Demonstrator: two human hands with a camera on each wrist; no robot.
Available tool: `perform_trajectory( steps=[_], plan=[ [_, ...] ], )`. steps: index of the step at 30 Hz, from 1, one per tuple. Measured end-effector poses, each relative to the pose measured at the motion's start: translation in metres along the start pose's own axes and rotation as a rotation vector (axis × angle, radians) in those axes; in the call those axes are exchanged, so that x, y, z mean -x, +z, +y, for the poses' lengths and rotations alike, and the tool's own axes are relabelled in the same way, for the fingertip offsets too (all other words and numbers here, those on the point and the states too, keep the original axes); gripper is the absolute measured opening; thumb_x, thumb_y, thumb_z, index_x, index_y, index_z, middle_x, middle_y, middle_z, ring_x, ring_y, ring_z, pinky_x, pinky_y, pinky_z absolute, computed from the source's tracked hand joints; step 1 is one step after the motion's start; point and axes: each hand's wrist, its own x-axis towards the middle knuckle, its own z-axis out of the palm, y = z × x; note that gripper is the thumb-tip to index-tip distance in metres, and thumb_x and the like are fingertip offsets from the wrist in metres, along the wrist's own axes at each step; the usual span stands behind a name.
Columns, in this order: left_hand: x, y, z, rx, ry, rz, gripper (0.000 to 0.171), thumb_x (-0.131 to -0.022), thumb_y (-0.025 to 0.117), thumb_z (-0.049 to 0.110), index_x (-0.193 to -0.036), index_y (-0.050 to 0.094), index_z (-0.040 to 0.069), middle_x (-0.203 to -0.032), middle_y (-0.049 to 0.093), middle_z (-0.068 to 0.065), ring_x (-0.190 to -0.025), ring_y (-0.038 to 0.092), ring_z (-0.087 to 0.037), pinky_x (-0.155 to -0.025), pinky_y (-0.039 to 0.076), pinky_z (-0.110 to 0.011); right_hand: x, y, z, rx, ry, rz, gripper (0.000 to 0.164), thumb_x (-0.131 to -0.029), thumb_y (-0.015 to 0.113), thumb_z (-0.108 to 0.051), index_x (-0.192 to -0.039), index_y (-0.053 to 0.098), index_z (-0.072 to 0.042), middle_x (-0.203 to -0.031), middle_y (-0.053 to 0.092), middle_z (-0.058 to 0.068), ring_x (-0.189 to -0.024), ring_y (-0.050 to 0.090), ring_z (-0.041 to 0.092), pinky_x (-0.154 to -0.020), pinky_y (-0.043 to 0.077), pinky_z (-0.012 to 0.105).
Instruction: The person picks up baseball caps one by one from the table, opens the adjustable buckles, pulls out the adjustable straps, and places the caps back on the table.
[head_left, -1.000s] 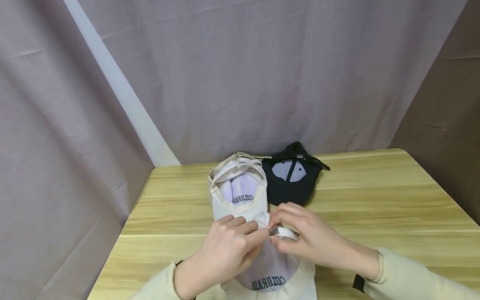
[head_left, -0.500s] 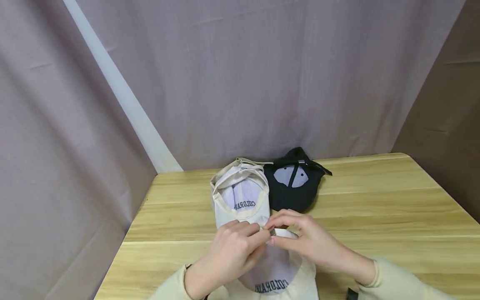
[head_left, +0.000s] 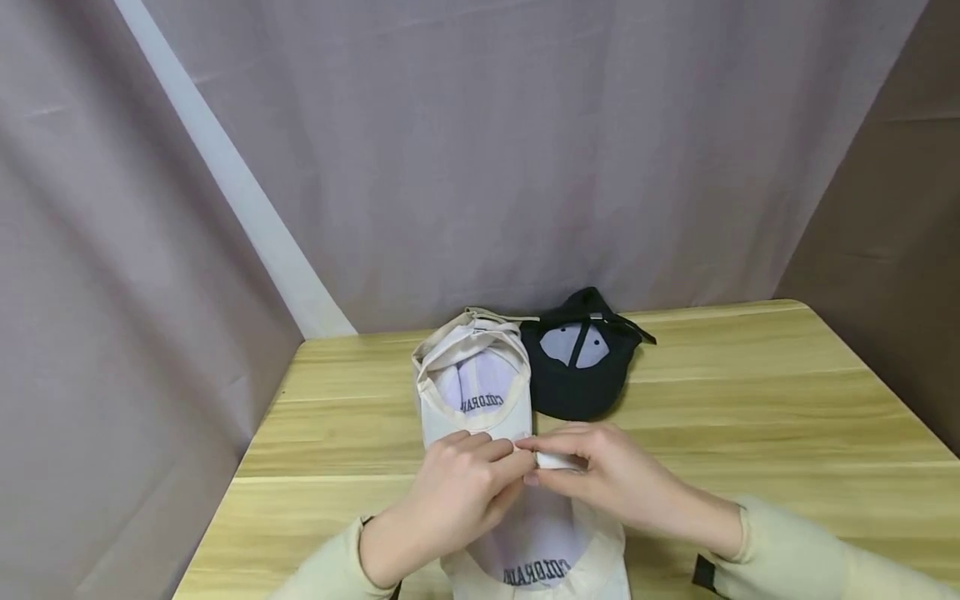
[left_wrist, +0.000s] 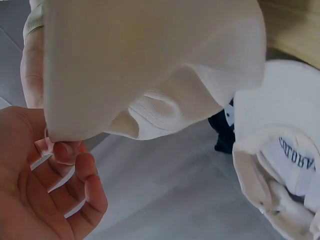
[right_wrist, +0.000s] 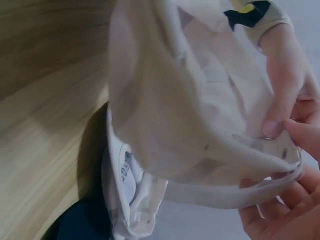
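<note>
A cream baseball cap [head_left: 536, 542] lies crown down near the front of the table, dark lettering showing through inside its front. Both hands meet at its back strap [head_left: 558, 461]. My left hand [head_left: 457, 496] pinches the strap's end between thumb and curled fingers. From the other side my right hand [head_left: 626, 482] pinches the strap between thumb and fingers. In the right wrist view, the cap's fabric [right_wrist: 160, 115] covers much of the frame, with the fingertips at the strap's edge. The fingers largely hide the strap's fastening.
Just beyond the hands, a stack of cream caps [head_left: 438, 425] lies with openings up, the nearest lettered inside. Beside it on the right is a black cap [head_left: 577, 392] with a loose strap end. The wooden table [head_left: 750, 400] ends at a grey curtain [head_left: 487, 167].
My right fingers have closed in toward the left hand, and less of the strap shows between them. The white flap above the left fingers has dropped from sight. The other caps stay put.
</note>
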Motion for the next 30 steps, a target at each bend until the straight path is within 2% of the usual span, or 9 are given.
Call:
perform_trajectory(
  steps=[5, 8, 12, 17, 23, 30],
  plan=[
    [0.0, -0.014, -0.008, -0.031, 0.003, 0.021, 0.019, -0.08, 0.074, 0.013, -0.079, 0.056, 0.019, -0.067, 0.049, 0.009, -0.057, 0.048, -0.01, -0.052, 0.035, -0.023, 0.001, -0.008, 0.001, 0.022, -0.026, 0.107, 0.026, -0.083, 0.081, -0.008, -0.108, 0.077, -0.012, -0.1, 0.074, -0.005, -0.082, 0.062, 0.004, -0.066, 0.052, 0.019],
    [0.001, -0.021, -0.01, -0.031, -0.001, 0.052, 0.019, -0.081, 0.07, 0.011, -0.077, 0.054, 0.019, -0.066, 0.045, 0.009, -0.055, 0.044, -0.011, -0.051, 0.032, -0.021, 0.005, -0.015, -0.001, 0.03, -0.026, 0.136, 0.026, -0.081, 0.083, -0.008, -0.105, 0.076, -0.015, -0.095, 0.073, -0.006, -0.077, 0.059, 0.004, -0.063, 0.049, 0.018],
    [0.008, -0.031, -0.008, -0.01, -0.007, 0.099, 0.016, -0.09, 0.059, 0.012, -0.076, 0.054, 0.018, -0.065, 0.042, 0.008, -0.053, 0.042, -0.011, -0.05, 0.029, -0.021, 0.015, -0.022, -0.008, 0.067, -0.053, 0.14, 0.032, -0.079, 0.084, -0.008, -0.108, 0.075, -0.018, -0.102, 0.073, -0.005, -0.084, 0.062, 0.005, -0.067, 0.049, 0.016],
    [0.018, -0.041, 0.003, 0.008, -0.001, 0.145, 0.028, -0.102, 0.044, 0.017, -0.076, 0.054, 0.017, -0.064, 0.04, 0.008, -0.053, 0.039, -0.011, -0.051, 0.028, -0.021, 0.031, -0.022, -0.016, 0.087, -0.103, 0.146, 0.041, -0.076, 0.085, -0.007, -0.114, 0.074, -0.018, -0.11, 0.073, -0.004, -0.098, 0.067, 0.011, -0.079, 0.049, 0.014],
    [0.025, -0.043, 0.02, 0.009, 0.034, 0.204, 0.03, -0.103, 0.045, 0.017, -0.074, 0.053, 0.016, -0.065, 0.043, 0.007, -0.053, 0.037, -0.011, -0.053, 0.027, -0.019, 0.049, -0.01, -0.015, 0.04, -0.155, 0.18, 0.047, -0.074, 0.086, -0.003, -0.118, 0.073, -0.013, -0.114, 0.072, -0.001, -0.108, 0.066, 0.016, -0.091, 0.048, 0.017],
    [0.033, -0.037, 0.029, 0.041, 0.001, 0.247, 0.028, -0.099, 0.053, 0.016, -0.072, 0.052, 0.016, -0.065, 0.042, 0.007, -0.054, 0.038, -0.01, -0.054, 0.028, -0.018, 0.054, -0.001, -0.009, 0.005, -0.188, 0.196, 0.043, -0.077, 0.085, -0.005, -0.118, 0.073, -0.011, -0.115, 0.072, 0.001, -0.109, 0.066, 0.018, -0.094, 0.048, 0.019]
  ],
)
